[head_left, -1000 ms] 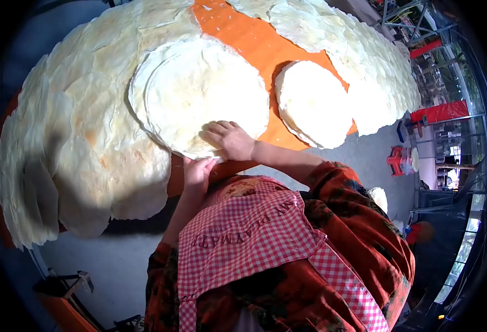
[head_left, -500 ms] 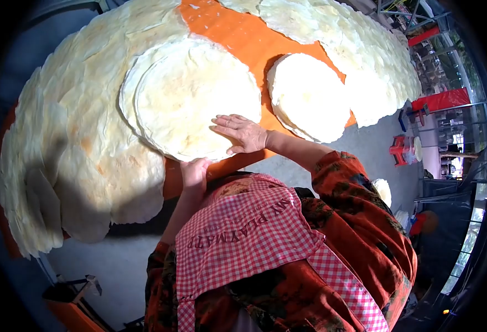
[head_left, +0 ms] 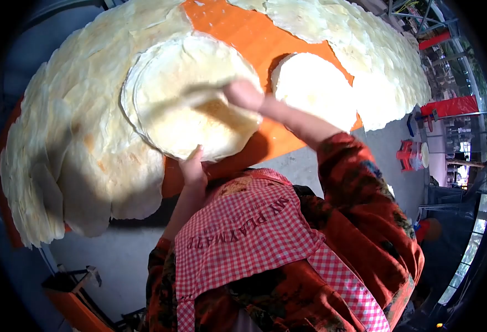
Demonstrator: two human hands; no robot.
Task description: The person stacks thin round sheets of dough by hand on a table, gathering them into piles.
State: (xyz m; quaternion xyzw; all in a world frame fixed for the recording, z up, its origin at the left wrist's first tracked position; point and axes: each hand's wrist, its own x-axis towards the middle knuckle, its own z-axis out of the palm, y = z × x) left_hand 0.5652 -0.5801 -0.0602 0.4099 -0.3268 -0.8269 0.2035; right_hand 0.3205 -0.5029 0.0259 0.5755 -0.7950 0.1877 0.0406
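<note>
A stack of thin round flatbreads [head_left: 182, 66] lies on the orange cloth in front of me. My left hand [head_left: 193, 166] grips its near rim, thumb on top and the other fingers hidden below. Over the stack's right side, my right hand [head_left: 244, 95] is closed and smeared by motion, pinching the raised edge of the top flatbread [head_left: 191, 99]. That edge is blurred too. Beneath it shows the browned, shaded face of a flatbread. To the right sits a second, smaller pile of flatbreads [head_left: 315, 88].
Overlapping flatbreads [head_left: 72, 116] cover the left side of the orange cloth [head_left: 235, 27], some hanging over the near edge. More overlapping flatbreads [head_left: 371, 61] spread at the far right. A red stool [head_left: 407, 155] stands on the grey floor. An orange-sided object [head_left: 77, 310] is at lower left.
My right hand has gone from lying flat on the stack to a closed grip, moving up and away with the top flatbread's edge. My left hand stays at the near rim.
</note>
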